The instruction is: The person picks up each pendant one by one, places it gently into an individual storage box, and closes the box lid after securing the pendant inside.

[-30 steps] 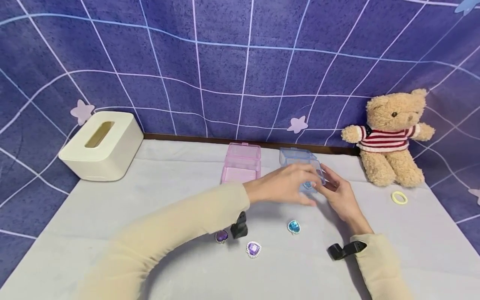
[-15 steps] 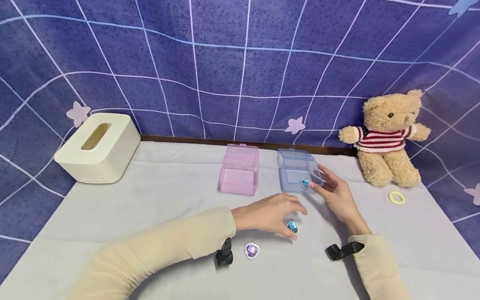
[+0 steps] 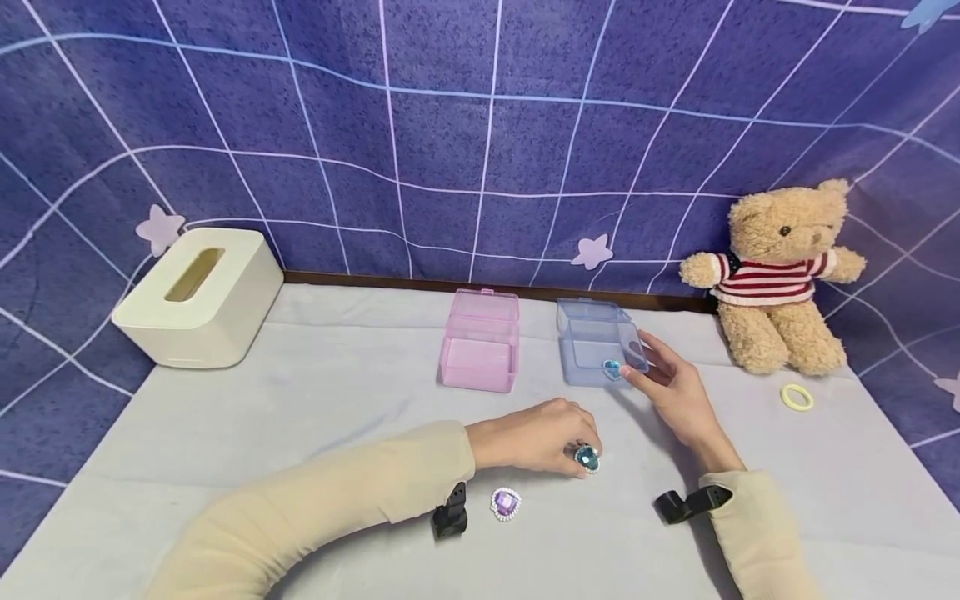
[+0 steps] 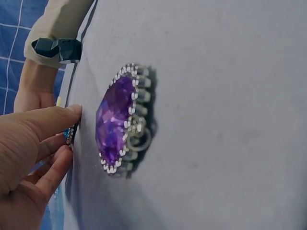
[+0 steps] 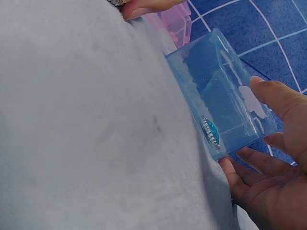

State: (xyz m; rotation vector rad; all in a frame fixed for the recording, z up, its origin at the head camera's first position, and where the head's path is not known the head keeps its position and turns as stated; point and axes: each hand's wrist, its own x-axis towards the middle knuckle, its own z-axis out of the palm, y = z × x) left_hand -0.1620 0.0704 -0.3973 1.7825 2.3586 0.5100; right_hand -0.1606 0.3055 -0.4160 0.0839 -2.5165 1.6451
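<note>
My left hand (image 3: 538,435) pinches a blue heart-shaped gem charm (image 3: 587,459) with a pearly rim between thumb and fingers, low over the table. My right hand (image 3: 678,396) holds the right side of a clear blue lidded box (image 3: 585,372), its lid raised at the back. In the right wrist view, the thumb lies at the box's upper edge and the fingers at its lower side. Inside the box is another blue gem charm (image 5: 211,132). A purple heart gem charm (image 4: 115,122) with a small metal ring lies on the cloth near my left wrist.
An open clear pink box (image 3: 478,367) stands left of the blue one. At the back left is a cream tissue box (image 3: 198,300). A teddy bear (image 3: 780,279) sits at the back right, with a yellow ring (image 3: 797,397) before it.
My left hand has come from the blue box back toward me and taken hold of the blue gem charm. The left sleeve now covers where a dark purple charm lay. My right hand stays at the box.
</note>
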